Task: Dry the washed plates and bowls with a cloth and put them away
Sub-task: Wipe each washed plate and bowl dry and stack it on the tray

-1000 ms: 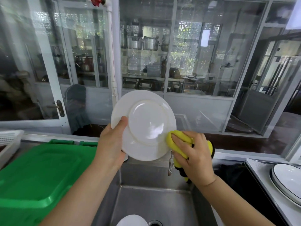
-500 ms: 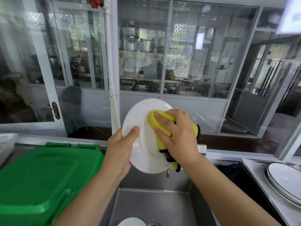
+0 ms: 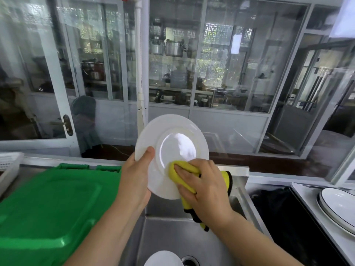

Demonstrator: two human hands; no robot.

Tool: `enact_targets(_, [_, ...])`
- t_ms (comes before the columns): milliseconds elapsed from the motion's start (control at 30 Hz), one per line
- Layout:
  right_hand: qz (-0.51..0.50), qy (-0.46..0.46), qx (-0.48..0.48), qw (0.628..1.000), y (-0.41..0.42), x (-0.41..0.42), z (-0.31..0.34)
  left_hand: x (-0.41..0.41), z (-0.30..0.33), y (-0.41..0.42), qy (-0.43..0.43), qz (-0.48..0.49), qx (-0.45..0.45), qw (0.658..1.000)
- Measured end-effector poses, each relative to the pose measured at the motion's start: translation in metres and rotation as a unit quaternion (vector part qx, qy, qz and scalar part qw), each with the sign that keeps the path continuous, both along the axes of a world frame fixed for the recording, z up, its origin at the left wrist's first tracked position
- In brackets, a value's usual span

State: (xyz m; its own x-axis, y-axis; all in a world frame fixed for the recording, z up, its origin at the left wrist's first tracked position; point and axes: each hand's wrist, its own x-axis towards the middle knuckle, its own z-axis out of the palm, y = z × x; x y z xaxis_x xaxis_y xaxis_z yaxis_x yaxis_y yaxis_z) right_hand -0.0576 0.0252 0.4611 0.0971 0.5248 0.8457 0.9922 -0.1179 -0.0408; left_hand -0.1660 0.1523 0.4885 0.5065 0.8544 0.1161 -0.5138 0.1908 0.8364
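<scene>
Steel sink (image 3: 192,237) at the bottom centre held another white dish (image 3: 163,259) waiting. Above it, mid-frame, the left hand (image 3: 137,181) gripped the white plate (image 3: 171,150) by its rim, thumb over the edge. The right hand (image 3: 203,186), fingers curled on the yellow cloth (image 3: 184,173), had slid from the plate's middle to its lower part; drying looked nearly done. Rimmed plates (image 3: 338,204) sat stacked at lower right.

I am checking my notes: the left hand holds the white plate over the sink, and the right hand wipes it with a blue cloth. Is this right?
Not quite: the cloth is yellow, not blue, as the head view shows. The rest holds: the left hand holds the white plate over the sink, and the right hand wipes it.
</scene>
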Motion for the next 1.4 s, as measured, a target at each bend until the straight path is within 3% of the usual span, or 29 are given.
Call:
enact_targets(233, [-0.031,-0.018,0.001,0.999,0.033,-0.001,0.034,-0.002,-0.021,0.009,0.008,-0.026,-0.001,1.0])
enact_targets(333, [-0.076,0.124,0.029,0.989,0.03,0.026,0.047,-0.002,-0.025,0.019,0.017,-0.035,-0.012,0.999])
enact_targets(433, [-0.06,0.292,0.022,0.954,0.021,0.049,0.045,-0.001,-0.026,0.025,0.017,-0.061,-0.038,0.997])
enact_targets(633, [-0.078,0.325,0.043,0.942,-0.013,0.04,0.006,0.018,-0.027,0.029,-0.019,-0.073,-0.096,0.993])
enact_targets(767, [-0.12,0.255,0.045,0.958,-0.029,0.02,-0.022,0.045,-0.032,0.016,-0.027,-0.075,-0.131,0.988])
enact_targets(933, [-0.142,0.071,0.002,0.987,-0.051,0.011,-0.038,0.081,-0.041,-0.018,-0.006,-0.09,-0.179,0.98])
enact_targets(1033, [-0.148,0.014,-0.025,0.989,-0.071,0.021,-0.046,0.102,-0.047,-0.043,0.003,-0.096,-0.179,0.979])
enact_targets(1200, [-0.156,0.011,-0.02,0.988,-0.134,0.058,-0.056,0.135,-0.054,-0.094,0.033,-0.165,-0.157,0.973])
enact_targets(1400, [-0.202,0.092,0.021,0.975,-0.247,0.129,-0.078,0.188,-0.055,-0.18,0.061,-0.205,-0.083,0.973])
